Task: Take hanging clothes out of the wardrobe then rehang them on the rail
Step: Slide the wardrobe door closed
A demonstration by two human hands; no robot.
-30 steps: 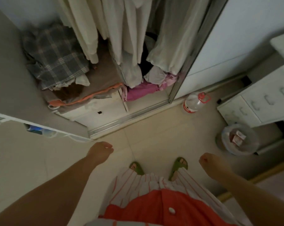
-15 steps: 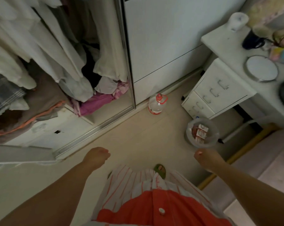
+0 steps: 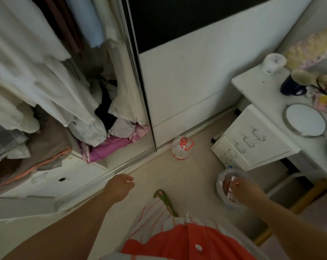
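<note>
Hanging clothes point(image 3: 36, 76) blurred, tops cut off.

Pale tiled floor point(image 3: 177, 177), clear red-capped water bottle point(image 3: 181, 148) standing by wardrobe door, round lined waste bin point(image 3: 220, 184) near drawers

Dim, flat indoor light with a greenish cast. Soft shadows only. Motion blur on the clothes point(image 3: 36, 76) at left. Strong wide-angle bending at the edges. Faint glare on the door point(image 3: 187, 94). Grainy everywhere.
</note>
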